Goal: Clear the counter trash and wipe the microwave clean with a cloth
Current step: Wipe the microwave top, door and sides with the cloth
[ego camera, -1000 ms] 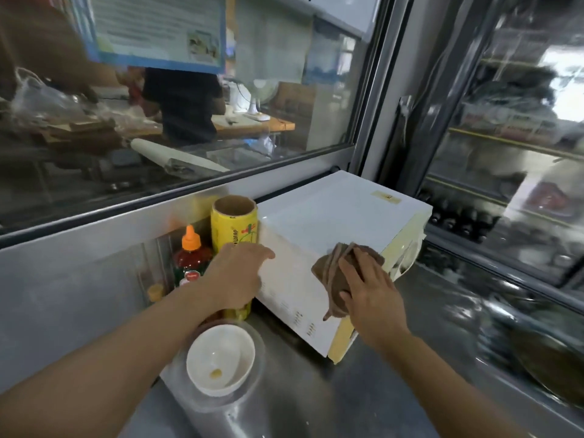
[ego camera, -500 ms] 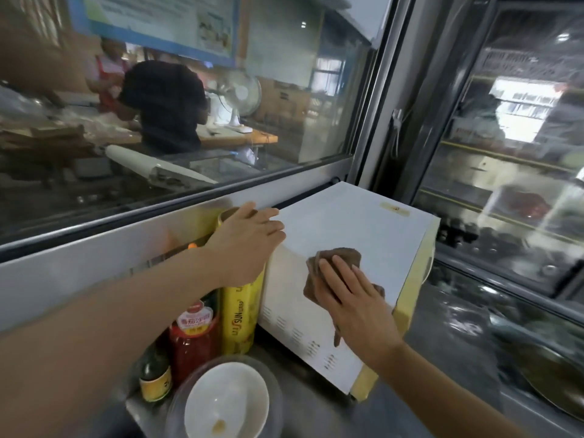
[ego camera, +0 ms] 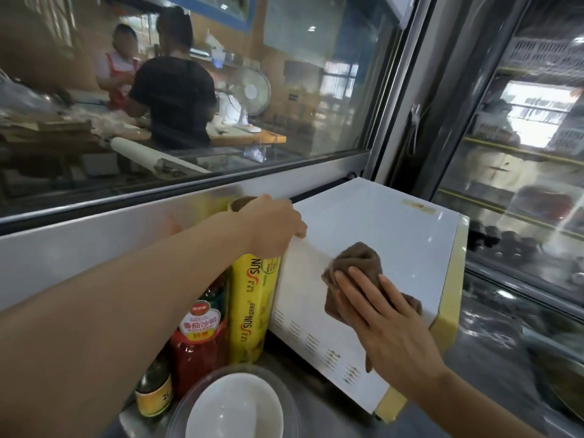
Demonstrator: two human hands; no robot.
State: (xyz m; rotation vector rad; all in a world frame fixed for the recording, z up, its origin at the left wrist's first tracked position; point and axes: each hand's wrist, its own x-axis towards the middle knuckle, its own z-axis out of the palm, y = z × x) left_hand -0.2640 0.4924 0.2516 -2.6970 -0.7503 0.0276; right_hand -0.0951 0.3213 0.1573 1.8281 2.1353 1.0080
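- The microwave (ego camera: 373,235) is a white metal box with a pale yellow front edge, sitting on my steel counter with its back toward the window ledge. I see its top and its left side, which has rows of small vent slots low down. A small yellowish label sits near the top's far right corner.
- The cloth (ego camera: 357,263) is brown and bunched into folds, lying over the microwave's top left edge, partly on the top and partly hanging down the side. 1 corner pokes out low on the side.

Head view, close above the microwave (ego camera: 373,235)
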